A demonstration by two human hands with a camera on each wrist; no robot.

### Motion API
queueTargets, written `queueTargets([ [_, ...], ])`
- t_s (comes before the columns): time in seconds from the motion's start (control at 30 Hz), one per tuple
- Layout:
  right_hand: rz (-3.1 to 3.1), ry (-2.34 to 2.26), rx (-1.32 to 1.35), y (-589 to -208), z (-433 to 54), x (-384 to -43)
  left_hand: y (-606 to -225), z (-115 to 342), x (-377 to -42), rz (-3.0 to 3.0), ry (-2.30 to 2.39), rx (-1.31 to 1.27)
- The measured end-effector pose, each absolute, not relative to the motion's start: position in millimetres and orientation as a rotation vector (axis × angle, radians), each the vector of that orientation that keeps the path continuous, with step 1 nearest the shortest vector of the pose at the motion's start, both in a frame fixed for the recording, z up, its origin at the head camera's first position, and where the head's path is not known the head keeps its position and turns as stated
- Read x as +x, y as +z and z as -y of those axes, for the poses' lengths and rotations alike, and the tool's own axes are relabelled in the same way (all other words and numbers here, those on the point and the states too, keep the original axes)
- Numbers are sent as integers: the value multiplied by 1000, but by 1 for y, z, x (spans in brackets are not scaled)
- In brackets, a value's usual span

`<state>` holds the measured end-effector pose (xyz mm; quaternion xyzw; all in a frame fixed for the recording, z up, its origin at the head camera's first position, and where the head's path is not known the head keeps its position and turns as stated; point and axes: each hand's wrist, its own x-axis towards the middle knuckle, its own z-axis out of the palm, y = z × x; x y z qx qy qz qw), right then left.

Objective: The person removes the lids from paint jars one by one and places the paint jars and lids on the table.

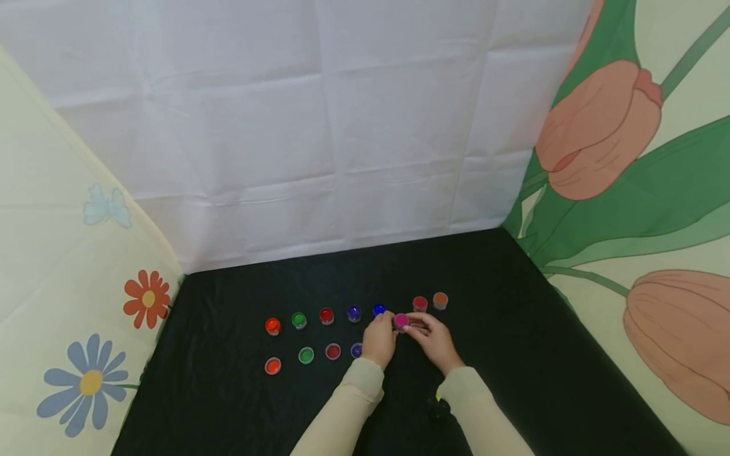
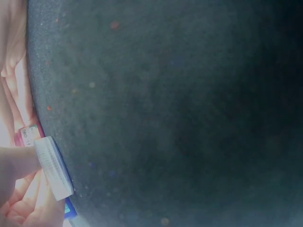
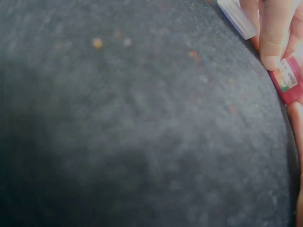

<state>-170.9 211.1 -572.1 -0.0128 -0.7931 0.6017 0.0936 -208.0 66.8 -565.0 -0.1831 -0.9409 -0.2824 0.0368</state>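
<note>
A pink jar (image 1: 402, 321) is held between the two hands, pinched by the fingers of the right hand (image 1: 438, 345). A clear ribbed lid (image 2: 54, 168) is gripped by the left hand (image 1: 378, 341) near it. Beyond, a red jar (image 1: 419, 304) and an orange jar (image 1: 440, 300) are set on black cloth (image 1: 542, 354); further left, more coloured jars (image 1: 327, 316) are lined up.

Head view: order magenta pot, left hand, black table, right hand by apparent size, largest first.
1. Black table
2. Left hand and right hand: too alike to rank
3. Magenta pot
</note>
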Motion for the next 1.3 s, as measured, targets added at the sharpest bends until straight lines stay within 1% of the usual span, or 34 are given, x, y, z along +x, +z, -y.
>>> queueTargets([
  [0.13, 2370, 1799, -12, -550, -207, -162, -565, -67, -208, 2887, -861, -567],
  [0.43, 2407, 1759, -88, -545, -204, -163, -564, -68, -209, 2885, -882, -562],
  [0.63, 2381, 1726, -92, -544, -201, -163, -566, -68, -210, 2887, -865, -559],
  [0.93, 2359, 1802, -39, -549, -205, -163, -567, -67, -210, 2881, -869, -561],
  [1.3, 2434, 1746, -111, -543, -203, -163, -567, -67, -211, 2895, -880, -562],
])
